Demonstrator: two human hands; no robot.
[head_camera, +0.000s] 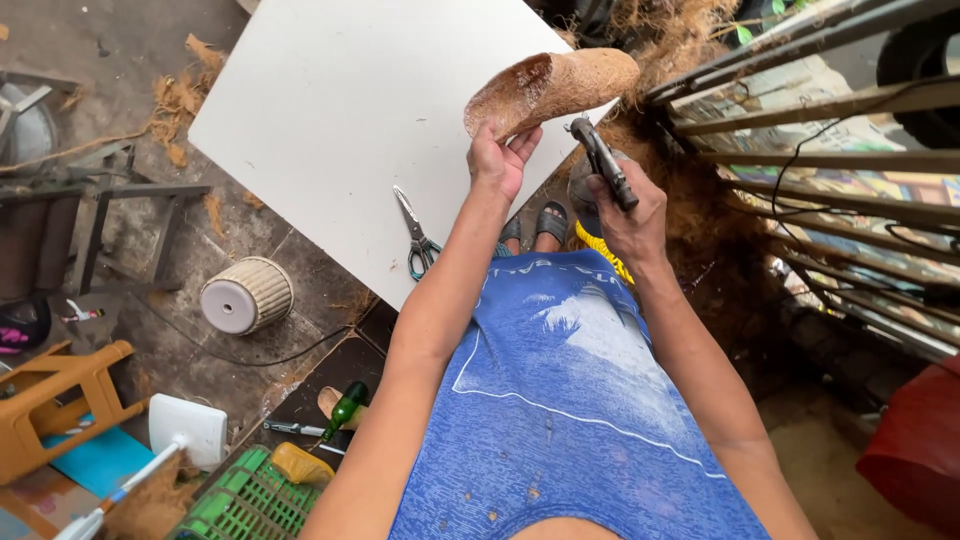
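While left hand grips coir piece — right hand just beside.

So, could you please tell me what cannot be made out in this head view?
- Tool in right hand: grip hidden by the fingers, so its kind is unclear.
- Husk piece in left hand: far face turned away.
- Feet: mostly hidden behind the arms and shirt.
- Green crate: cut off by the bottom edge.
- Scissors: blades too small to judge.
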